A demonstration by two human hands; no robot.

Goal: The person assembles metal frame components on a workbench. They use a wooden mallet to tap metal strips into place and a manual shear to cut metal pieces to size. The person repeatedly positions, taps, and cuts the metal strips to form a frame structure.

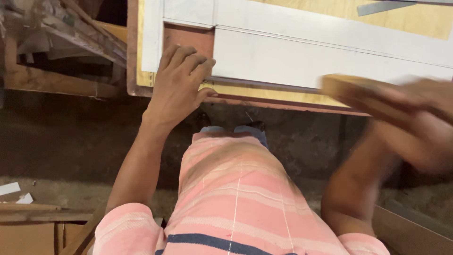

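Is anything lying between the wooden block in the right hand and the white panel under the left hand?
Nothing visible does. The right hand, motion-blurred, holds the wooden block right at the near edge of the white panel, with only bare panel surface beside it. The left hand rests flat further left, clear of the block.

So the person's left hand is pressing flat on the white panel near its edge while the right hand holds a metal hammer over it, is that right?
Not quite. The right hand holds a flat wooden block, blurred by motion, not a metal hammer. The rest stands: the left hand rests flat near the edge of the white panel. The head view shows this.
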